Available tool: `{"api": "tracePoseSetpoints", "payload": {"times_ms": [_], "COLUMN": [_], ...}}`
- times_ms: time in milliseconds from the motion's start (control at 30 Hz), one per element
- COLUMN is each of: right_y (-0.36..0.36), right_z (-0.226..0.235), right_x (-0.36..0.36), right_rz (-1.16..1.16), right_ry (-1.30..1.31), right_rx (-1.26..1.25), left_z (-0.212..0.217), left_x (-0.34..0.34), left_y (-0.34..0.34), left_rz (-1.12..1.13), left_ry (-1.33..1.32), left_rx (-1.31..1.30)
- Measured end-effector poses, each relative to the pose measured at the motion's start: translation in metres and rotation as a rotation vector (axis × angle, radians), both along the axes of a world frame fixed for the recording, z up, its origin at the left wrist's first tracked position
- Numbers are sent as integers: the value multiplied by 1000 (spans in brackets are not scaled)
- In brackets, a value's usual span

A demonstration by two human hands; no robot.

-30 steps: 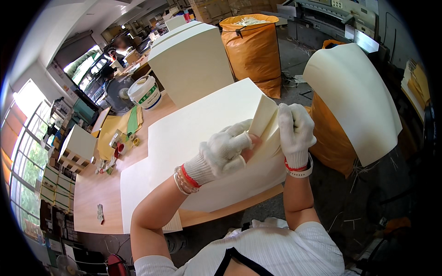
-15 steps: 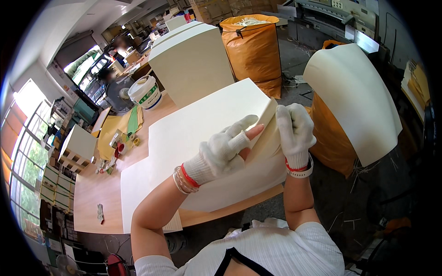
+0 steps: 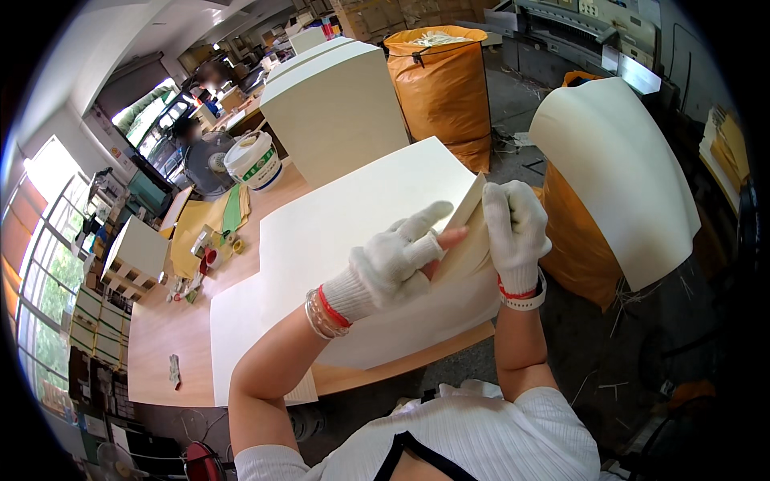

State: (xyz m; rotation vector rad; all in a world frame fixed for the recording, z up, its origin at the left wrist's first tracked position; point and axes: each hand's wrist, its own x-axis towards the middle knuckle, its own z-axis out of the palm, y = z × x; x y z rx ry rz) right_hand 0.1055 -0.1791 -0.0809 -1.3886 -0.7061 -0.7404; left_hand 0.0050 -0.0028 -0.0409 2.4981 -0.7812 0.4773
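Note:
A thick stack of large cream paper sheets (image 3: 345,216) lies on a wooden table (image 3: 168,337). My right hand (image 3: 515,232), in a white knit glove, grips the right edge of the stack and bends a bundle of sheets upward. My left hand (image 3: 397,256), also gloved with one bare fingertip showing, lies against the lifted bundle with fingers spread, just left of the right hand. A lower sheet (image 3: 237,337) sticks out from under the stack toward me.
A tall block of cream paper (image 3: 337,104) stands behind the stack, next to an orange sack (image 3: 441,88). Curved sheets (image 3: 618,168) drape over another orange sack at right. A white bucket (image 3: 253,160), a fan and small items sit at the table's far left.
My left hand has slid along the raised edge and its fingers have spread out. The lifted bundle stays bent up in my right hand.

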Motion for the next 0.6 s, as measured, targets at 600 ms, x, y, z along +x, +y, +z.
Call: {"api": "tracePoseSetpoints", "payload": {"times_ms": [600], "right_y": [-2], "right_z": [-1], "right_x": [1], "right_rz": [-8], "right_ry": [77], "right_rx": [-28], "left_z": [-2], "left_x": [4], "left_y": [1], "left_rz": [-24], "left_ry": [24], "left_rx": [-52]}}
